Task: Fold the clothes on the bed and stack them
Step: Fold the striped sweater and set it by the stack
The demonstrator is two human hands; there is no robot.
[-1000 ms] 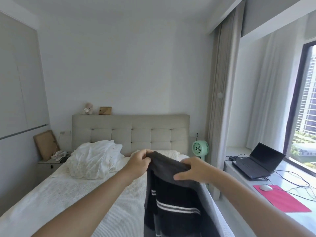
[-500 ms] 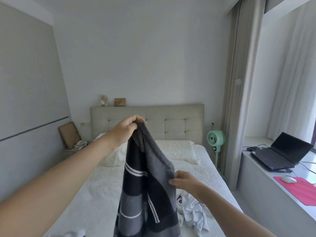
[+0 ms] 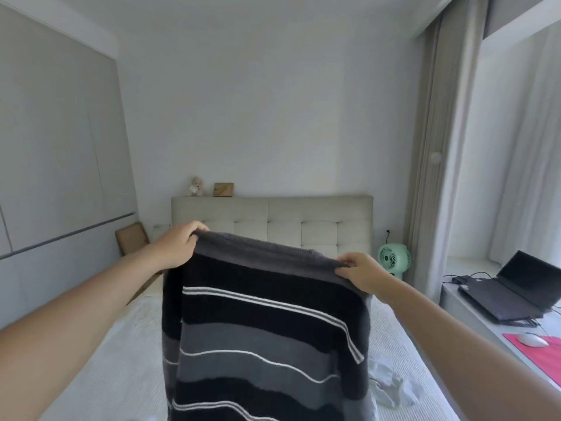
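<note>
Fingers of the left hand (image 3: pixel 179 250) curl over one top corner of a striped knit sweater (image 3: pixel 267 326), and the right hand (image 3: pixel 362 276) pinches the opposite top corner, thumb on the near face and fingers tucked behind. Both hands grip firmly at about chest height, the left a little higher than the right, so the top edge slopes down toward the right. The sweater hangs in the air in front of the person, above the bed (image 3: pixel 121 354), its lower part running out of the bottom of the view.

The step in hand looks like opening the garment out before laying it down to fold. To do it well, the hands should level up and draw apart until the top edge is taut, since it sags slightly in the middle. One side panel on the left appears doubled behind the front; a light shake would probably let it fall straight. Thick knit is heavy and stretches, so a broad grip would suit it better than fingertip pinches.

Lowering it flat onto the open stretch of white cover, bottom edge first, should keep creases out. A crumpled white garment (image 3: pixel 391 381) lies on the bed to the right, below the right forearm, and is best kept apart from the landing spot.
</note>
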